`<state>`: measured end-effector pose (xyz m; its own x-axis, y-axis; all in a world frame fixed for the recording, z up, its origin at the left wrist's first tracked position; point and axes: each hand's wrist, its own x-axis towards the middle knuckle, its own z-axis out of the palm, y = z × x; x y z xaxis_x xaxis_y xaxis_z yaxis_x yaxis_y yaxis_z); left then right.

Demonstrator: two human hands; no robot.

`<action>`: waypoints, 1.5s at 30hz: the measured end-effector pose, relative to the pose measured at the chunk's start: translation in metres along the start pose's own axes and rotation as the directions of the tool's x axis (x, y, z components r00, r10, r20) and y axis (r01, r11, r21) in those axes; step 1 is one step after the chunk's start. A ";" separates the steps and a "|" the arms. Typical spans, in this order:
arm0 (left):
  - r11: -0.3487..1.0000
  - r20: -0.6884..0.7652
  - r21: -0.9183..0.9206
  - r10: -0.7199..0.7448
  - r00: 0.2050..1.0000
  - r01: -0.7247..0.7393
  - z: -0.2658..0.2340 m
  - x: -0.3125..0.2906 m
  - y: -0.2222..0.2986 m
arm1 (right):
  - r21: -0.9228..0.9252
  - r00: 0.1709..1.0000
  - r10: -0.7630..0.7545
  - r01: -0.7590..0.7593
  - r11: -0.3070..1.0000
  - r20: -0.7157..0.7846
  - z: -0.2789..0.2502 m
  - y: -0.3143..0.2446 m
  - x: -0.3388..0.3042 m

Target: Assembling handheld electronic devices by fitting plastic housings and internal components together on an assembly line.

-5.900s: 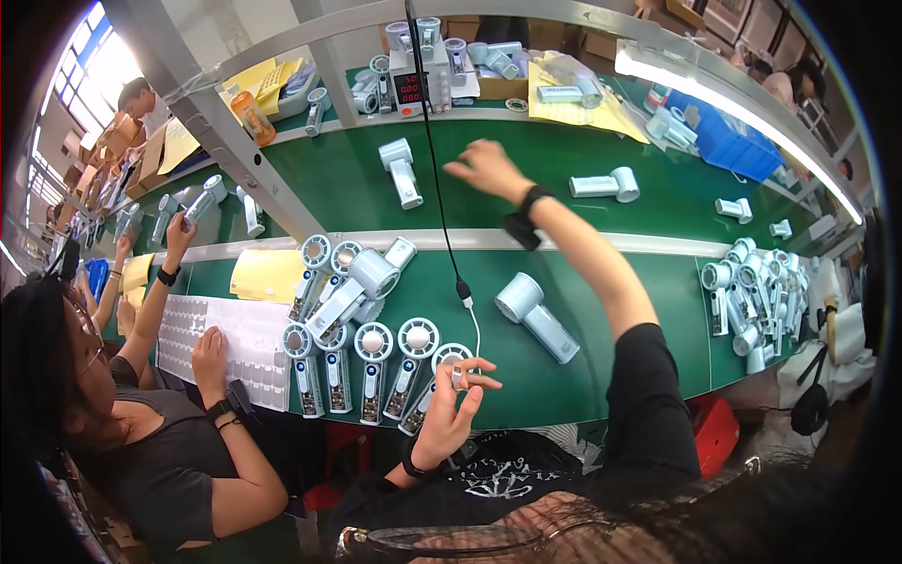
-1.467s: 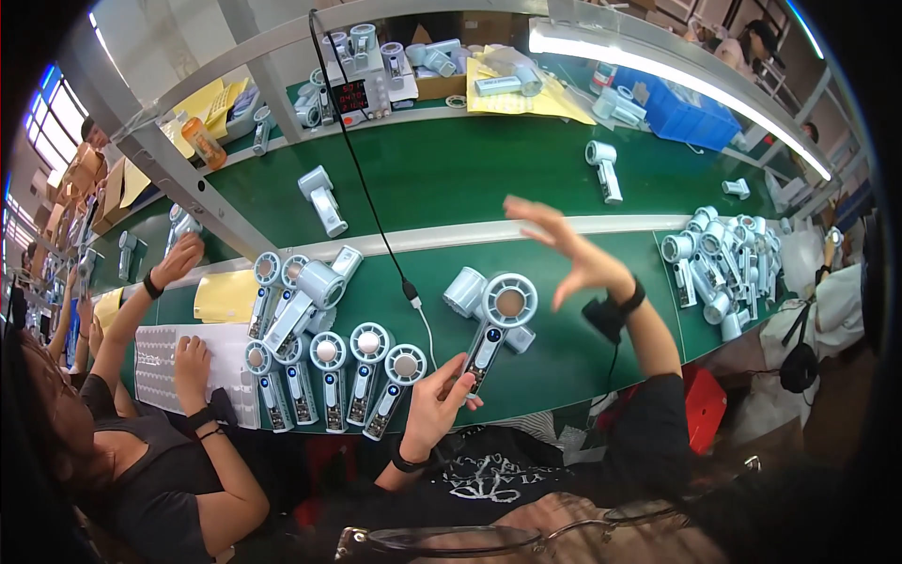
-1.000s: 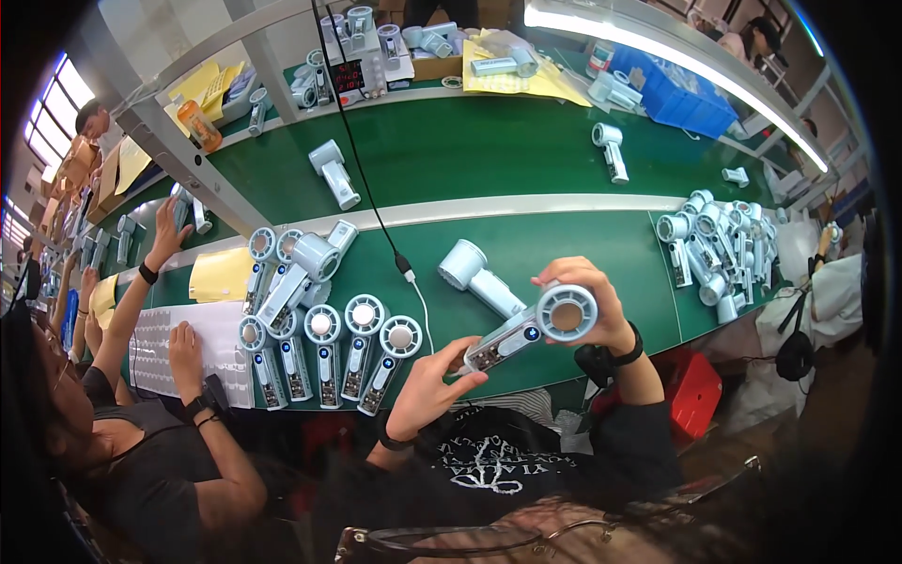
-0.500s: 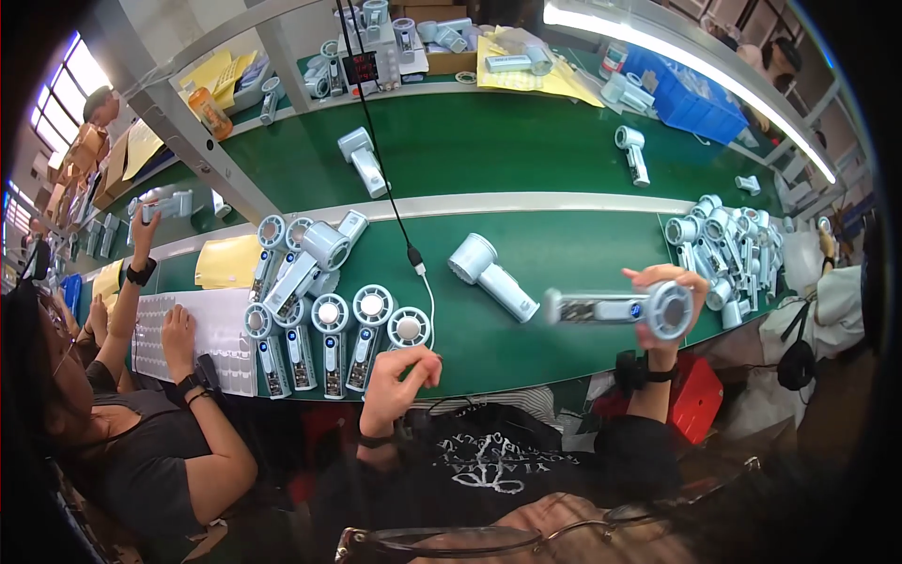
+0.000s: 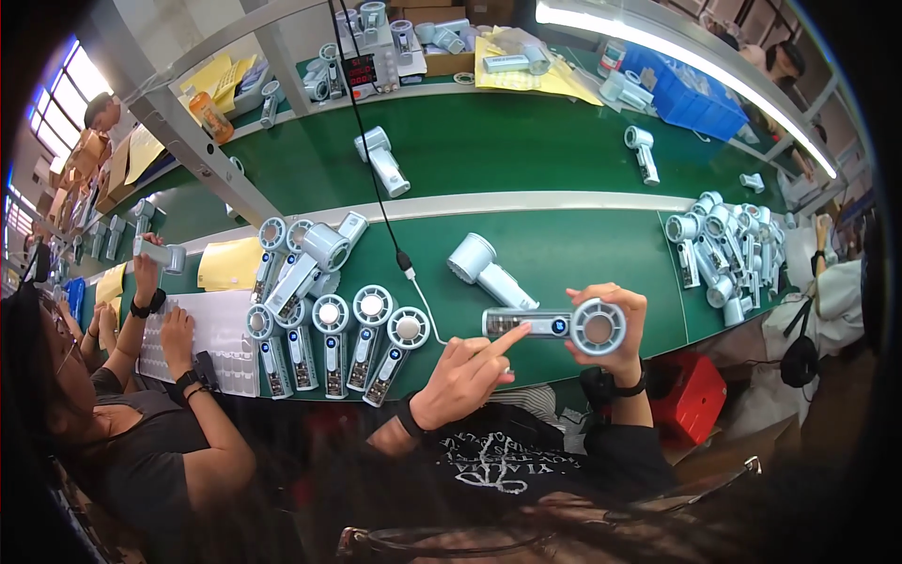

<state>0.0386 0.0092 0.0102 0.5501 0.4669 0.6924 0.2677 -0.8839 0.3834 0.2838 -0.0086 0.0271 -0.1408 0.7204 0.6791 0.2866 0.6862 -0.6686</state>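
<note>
The handheld fan [image 5: 554, 325] that half a second ago was carried out to the right, held by the right hand alone, has come back to the middle, and the left hand [image 5: 463, 378], which had been down at the edge of the surface [image 5: 564, 244], has risen to meet it. That suggests the fan has passed from being fetched to being worked on or checked.

The fan lies level above the near edge of the green surface, round head to the right and handle pointing left. The right hand [image 5: 615, 324] is closed around the head, fingers curled over its top and thumb below. The left hand is mostly curled, with the index finger stretched out so that its tip touches the underside of the handle near a small lit panel; it grips nothing.

Just to the left on the surface stands a row of like fans [image 5: 334, 343], heads up. A larger white fan body [image 5: 489, 273] lies just behind the held one, and a heap of fans [image 5: 723, 254] sits well to the right. A black cable [image 5: 376, 188] hangs down between the row and the fan.
</note>
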 end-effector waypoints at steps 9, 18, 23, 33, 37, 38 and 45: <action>0.991 0.119 0.132 -0.046 0.992 0.031 0.001 0.002 0.004 | -0.087 1.000 0.000 -0.002 0.996 -0.022 0.001 -0.001 -0.001; 0.983 -0.347 -0.100 -0.180 0.921 0.154 -0.019 -0.022 -0.007 | 0.443 0.996 -0.036 0.070 0.894 -0.083 -0.061 -0.015 0.000; 0.974 -0.371 -0.093 -0.225 0.901 0.205 -0.021 -0.027 -0.008 | 0.304 0.918 -0.373 0.395 0.867 -0.132 -0.070 -0.039 0.019; 0.945 -0.269 -0.195 -0.308 0.913 0.262 -0.017 -0.026 -0.010 | 0.040 0.815 -0.249 0.315 0.948 -0.523 -0.037 -0.069 0.020; 0.928 -0.249 -0.253 -0.334 0.909 0.272 -0.011 -0.026 -0.007 | -0.422 0.788 -0.400 0.199 0.884 -0.468 -0.030 -0.073 0.026; 0.918 -0.250 -0.278 -0.353 0.902 0.282 -0.010 -0.027 -0.006 | 0.116 0.817 -0.253 0.360 0.926 -0.518 -0.030 -0.071 0.022; 0.876 -0.215 -0.343 -0.424 0.880 0.339 -0.009 -0.022 -0.002 | 0.957 0.928 0.255 0.232 0.173 -0.271 -0.020 -0.017 0.003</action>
<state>0.0184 0.0009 -0.0004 0.2006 0.7911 0.5779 0.1494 -0.6077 0.7800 0.2977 -0.0200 0.0462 0.1989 0.8165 0.5421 -0.8901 0.3819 -0.2486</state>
